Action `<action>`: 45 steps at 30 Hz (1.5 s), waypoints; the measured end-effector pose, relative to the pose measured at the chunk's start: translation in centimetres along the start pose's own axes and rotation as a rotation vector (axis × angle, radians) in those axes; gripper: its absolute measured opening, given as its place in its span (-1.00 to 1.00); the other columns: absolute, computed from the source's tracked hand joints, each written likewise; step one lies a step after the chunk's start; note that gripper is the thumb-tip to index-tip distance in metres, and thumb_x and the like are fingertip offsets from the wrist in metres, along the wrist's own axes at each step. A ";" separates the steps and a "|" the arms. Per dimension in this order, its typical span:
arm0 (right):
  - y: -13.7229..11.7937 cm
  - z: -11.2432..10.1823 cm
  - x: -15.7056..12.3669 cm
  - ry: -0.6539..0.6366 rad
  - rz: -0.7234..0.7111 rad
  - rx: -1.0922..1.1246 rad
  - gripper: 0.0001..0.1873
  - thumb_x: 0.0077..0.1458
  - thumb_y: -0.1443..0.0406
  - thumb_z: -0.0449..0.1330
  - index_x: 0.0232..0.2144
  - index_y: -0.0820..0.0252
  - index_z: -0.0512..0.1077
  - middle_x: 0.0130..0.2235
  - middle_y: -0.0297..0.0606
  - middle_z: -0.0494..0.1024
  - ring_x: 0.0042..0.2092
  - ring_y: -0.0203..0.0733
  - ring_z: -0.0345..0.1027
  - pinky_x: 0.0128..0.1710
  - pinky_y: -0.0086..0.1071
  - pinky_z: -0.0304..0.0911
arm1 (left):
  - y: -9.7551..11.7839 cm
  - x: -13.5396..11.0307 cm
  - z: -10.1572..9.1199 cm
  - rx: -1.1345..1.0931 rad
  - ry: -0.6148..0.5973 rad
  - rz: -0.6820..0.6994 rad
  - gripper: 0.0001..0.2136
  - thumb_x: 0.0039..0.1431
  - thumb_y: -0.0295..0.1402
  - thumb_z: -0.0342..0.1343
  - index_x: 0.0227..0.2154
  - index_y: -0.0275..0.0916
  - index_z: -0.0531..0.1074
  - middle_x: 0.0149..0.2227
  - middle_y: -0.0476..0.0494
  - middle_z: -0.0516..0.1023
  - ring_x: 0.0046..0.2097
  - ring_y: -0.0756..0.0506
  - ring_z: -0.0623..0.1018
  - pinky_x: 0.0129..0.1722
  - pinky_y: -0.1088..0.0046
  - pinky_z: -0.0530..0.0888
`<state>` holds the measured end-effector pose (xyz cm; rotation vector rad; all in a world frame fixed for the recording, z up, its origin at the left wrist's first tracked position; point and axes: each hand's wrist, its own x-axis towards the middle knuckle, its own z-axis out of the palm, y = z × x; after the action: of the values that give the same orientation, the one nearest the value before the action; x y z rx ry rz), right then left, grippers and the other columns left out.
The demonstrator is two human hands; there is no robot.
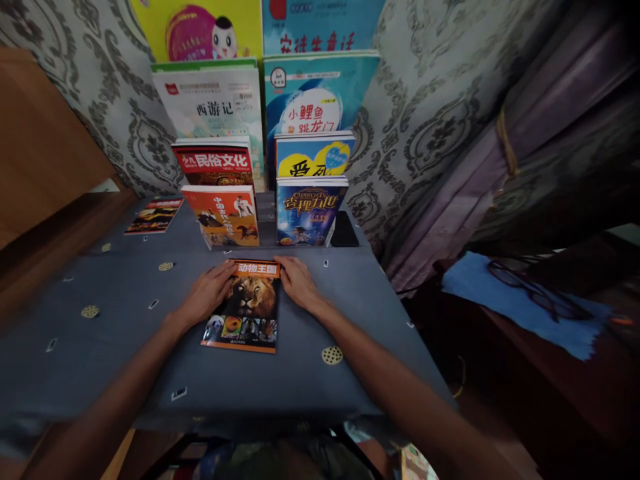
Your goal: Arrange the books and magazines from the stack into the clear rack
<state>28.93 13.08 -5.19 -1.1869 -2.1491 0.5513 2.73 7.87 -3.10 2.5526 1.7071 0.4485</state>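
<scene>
A children's book (253,303) with a lion on its cover lies on the cloth-covered table in front of me. Smaller animal pictures run along the lower part of its cover. At its upper left edge, my left hand (207,292) is closed on the book, fingers reaching over the cover's side. My right hand (297,279) grips the upper right corner, its fingertips at the orange title band. The undersides of both hands are hidden. Just beyond the book stand an orange book (227,217) and a dark blue book (310,213) in a rack.
More books rise in tiers behind, including a white one (210,100) and a teal one (320,87). Another book (154,217) lies flat at the back left. A black phone-like slab (345,230) rests right of the rack. Glasses (540,290) lie on a blue cloth (480,283) at the right.
</scene>
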 end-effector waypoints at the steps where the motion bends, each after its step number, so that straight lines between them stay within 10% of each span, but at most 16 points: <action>1: 0.0 0.0 0.0 -0.002 0.005 -0.002 -0.49 0.20 0.48 -0.02 0.16 0.21 0.37 0.12 -0.06 0.51 0.17 -0.03 0.30 0.18 -0.08 0.21 | -0.1 0.1 -0.1 -0.001 -0.013 0.006 -0.56 0.40 -0.27 -0.21 0.22 -0.30 0.31 0.30 -0.29 0.35 0.32 -0.17 0.35 0.29 0.12 0.31; 11: -0.4 -0.2 -0.1 -0.021 -0.035 -0.049 -0.55 0.22 0.39 0.06 0.16 0.25 0.36 0.13 -0.03 0.50 0.16 0.01 0.27 0.17 -0.05 0.18 | 1.3 -1.0 -1.0 0.070 -0.028 0.024 -0.59 0.39 -0.34 -0.18 0.20 -0.25 0.35 0.28 -0.32 0.38 0.25 -0.22 0.44 0.27 0.01 0.32; 23: -0.2 0.0 -0.1 -0.010 -0.061 -0.072 -0.57 0.23 0.39 0.04 0.14 0.25 0.39 0.13 -0.04 0.51 0.16 0.02 0.29 0.16 -0.05 0.20 | 11.0 -7.3 -1.7 -0.026 -0.142 0.398 -0.61 0.42 -0.34 -0.12 0.24 -0.14 0.31 0.26 -0.15 0.42 0.32 -0.13 0.35 0.31 0.10 0.30; 35: -0.3 0.0 -0.2 0.009 -0.055 -0.062 -0.58 0.22 0.39 0.06 0.11 0.24 0.42 0.12 -0.04 0.52 0.15 0.01 0.30 0.15 -0.07 0.22 | 6.8 -13.1 -2.3 0.119 0.213 0.116 -0.66 0.41 -0.33 -0.09 0.14 -0.18 0.42 0.14 -0.16 0.55 0.10 -0.12 0.58 0.10 0.29 0.55; 45: -0.7 -0.9 0.0 0.118 0.138 0.108 -0.67 0.30 0.27 0.02 -0.02 0.19 0.49 -0.32 -0.22 0.62 -0.26 -0.12 0.46 -0.12 -0.25 0.32 | 5.7 -8.4 -3.7 0.341 0.024 -0.166 -0.57 0.40 -0.09 -0.13 0.09 -0.24 0.42 0.12 -0.39 0.53 0.16 -0.33 0.51 0.14 -0.06 0.42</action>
<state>29.11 12.74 -4.08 -1.2818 -1.9241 0.6334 3.96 -2.49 -0.24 2.5929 2.1489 0.1934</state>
